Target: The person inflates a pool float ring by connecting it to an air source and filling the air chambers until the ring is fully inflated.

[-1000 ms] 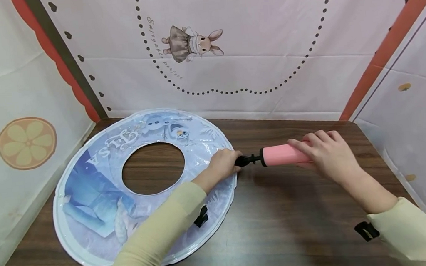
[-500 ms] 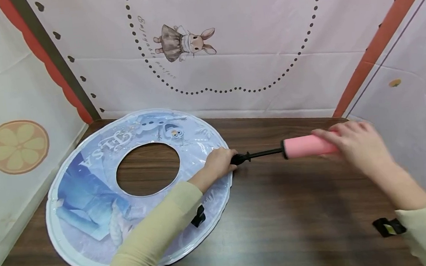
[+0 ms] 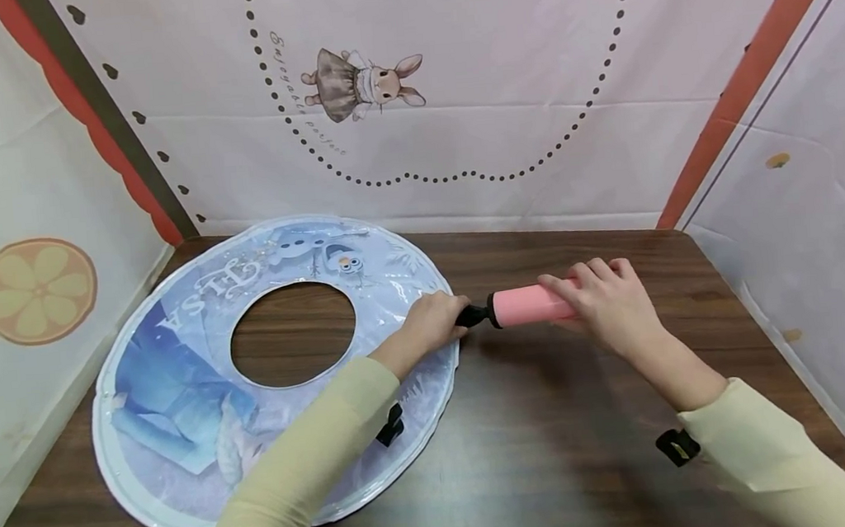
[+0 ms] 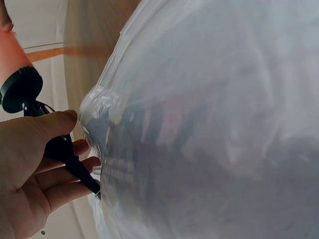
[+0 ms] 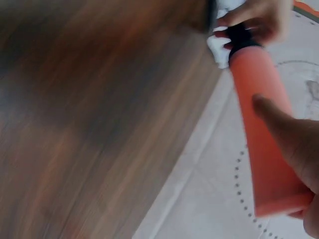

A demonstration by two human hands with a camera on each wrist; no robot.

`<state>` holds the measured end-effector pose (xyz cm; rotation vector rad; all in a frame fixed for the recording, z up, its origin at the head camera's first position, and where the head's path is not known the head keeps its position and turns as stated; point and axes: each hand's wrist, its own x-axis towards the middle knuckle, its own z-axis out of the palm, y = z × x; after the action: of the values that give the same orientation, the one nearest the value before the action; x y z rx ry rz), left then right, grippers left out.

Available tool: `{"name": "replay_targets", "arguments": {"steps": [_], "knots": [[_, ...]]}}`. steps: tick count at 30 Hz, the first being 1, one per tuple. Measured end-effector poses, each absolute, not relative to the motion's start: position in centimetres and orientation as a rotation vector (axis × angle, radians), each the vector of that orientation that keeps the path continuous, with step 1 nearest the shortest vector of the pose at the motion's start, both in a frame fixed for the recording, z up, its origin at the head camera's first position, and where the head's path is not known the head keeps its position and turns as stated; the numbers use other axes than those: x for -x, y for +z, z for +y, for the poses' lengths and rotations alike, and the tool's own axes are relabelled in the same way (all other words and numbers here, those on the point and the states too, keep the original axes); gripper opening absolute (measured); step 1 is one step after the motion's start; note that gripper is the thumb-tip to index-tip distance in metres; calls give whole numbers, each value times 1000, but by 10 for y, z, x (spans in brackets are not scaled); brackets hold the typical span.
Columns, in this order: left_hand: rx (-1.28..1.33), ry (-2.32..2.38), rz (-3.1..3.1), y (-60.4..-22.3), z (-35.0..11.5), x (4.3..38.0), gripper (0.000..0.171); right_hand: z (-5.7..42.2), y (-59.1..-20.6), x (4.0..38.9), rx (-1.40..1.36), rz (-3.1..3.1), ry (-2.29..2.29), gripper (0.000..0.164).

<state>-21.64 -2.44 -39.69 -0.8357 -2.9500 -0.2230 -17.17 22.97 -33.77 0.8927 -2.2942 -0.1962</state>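
Note:
A pink hand pump (image 3: 526,305) with black ends lies level between the two hands. My right hand (image 3: 612,302) grips its pink barrel (image 5: 259,119). At the swim ring's right edge, my left hand (image 3: 430,322) holds the pump's black nozzle end (image 4: 62,149) between thumb and fingers. In the left wrist view the nozzle's tip meets the rim of the swim ring (image 4: 209,119), beside a small clear valve stub. The blue and white swim ring (image 3: 401,269), printed with a snowman and lettering, looks partly filled. Its lower part is hidden by my left sleeve.
The ring lies on a dark wood table (image 3: 527,454). A pale printed cloth (image 3: 513,83) with a rabbit figure stands behind it, and similar cloth walls close in the left and right sides.
My right hand first drew the pink barrel to the right, baring the black rod, then pushed it back left. The rod is now out of sight. My left hand stays at the nozzle.

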Motion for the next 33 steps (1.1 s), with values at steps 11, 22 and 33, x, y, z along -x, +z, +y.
{"name": "replay_targets", "arguments": {"steps": [11,22,33], "knots": [[856,-207,-2971,-395,-24,220,30,296,-304,158,-940,-2322,-193,56],[849,-173,-2948,-394,-26,218,27,283,-303,157,-919,-2292,-207,51],[863,-243,-2898,-395,-30,214,27,221,-330,170,-937,-2190,-231,57]]}}
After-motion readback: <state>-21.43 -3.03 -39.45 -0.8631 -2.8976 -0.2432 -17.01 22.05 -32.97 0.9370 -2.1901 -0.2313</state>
